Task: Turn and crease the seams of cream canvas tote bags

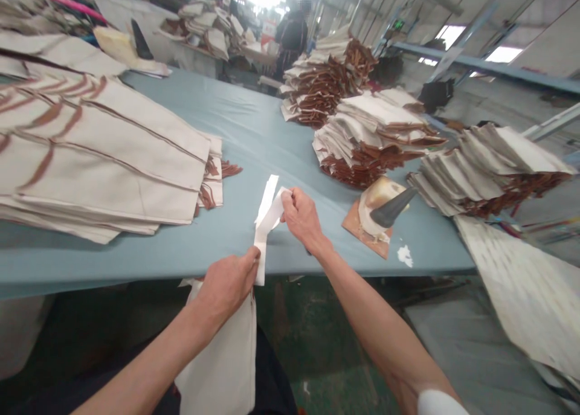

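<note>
My left hand (pixel 233 279) is closed at the table's front edge, thumb pressed on a white strip (pixel 260 273) and a cream fabric panel (pixel 222 360). The panel hangs down from it over my lap. My right hand (pixel 302 217) pinches the strip's upper part, which bends up to the right between the two hands. Just behind, another length of white strip (pixel 270 191) shows on the blue-covered table (pixel 254 116); whether it is the same piece I cannot tell.
Stacked cream panels (pixel 113 155) with brown edges cover the left. Bundles of folded pieces (pixel 362 137) lie at the back right. Near my right arm sits a cream lump with a dark grey cone (pixel 393 207) on a brown board (pixel 378 246). A person (pixel 292 37) is in the background.
</note>
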Motion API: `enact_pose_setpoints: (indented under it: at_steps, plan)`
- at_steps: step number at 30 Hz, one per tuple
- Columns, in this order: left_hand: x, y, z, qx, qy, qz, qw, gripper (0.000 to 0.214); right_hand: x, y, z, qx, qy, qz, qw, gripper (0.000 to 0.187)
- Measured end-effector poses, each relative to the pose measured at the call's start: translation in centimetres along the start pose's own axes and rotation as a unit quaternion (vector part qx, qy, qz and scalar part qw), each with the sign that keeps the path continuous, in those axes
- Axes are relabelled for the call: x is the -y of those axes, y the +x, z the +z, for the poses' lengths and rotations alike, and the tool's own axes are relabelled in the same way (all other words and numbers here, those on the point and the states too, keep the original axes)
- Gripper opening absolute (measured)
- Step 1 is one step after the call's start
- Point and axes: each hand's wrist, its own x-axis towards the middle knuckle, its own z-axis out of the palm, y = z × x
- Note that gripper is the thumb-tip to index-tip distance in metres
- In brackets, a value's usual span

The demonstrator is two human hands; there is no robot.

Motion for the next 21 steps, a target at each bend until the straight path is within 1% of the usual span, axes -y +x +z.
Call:
enact_pose_setpoints:
  at_steps: [2,5,9,15,21]
  plan:
    - [-0.2,0.2,-0.2,0.007,0.005,-0.003,1.0,0.046,0.4,2.7,-0.5,-0.014,-0.009,0.005,1.0,0.028]
    - [-0.2,0.4,-0.3,0.014,0.012,0.002,1.0,0.053,0.7,6.6,-0.9,-0.017,-0.008,0.028,0.999,0.025]
    - [0.1,0.6,-0.4,0.018,0.017,0.014,1.0,0.055,1.0,10.6,-1.0,-0.009,0.022,0.072,0.997,0.03]
    - [-0.2,0.6,-0.6,0.044,0.037,0.008,0.998,0.057,1.4,15.7,0.1,-0.012,0.114,0.135,0.984,0.031]
    - [-1.0,0.7,-1.2,0.088,0.037,-0.015,0.995,0.059,2.0,20.8,1.5,-0.013,0.236,0.168,0.957,0.032]
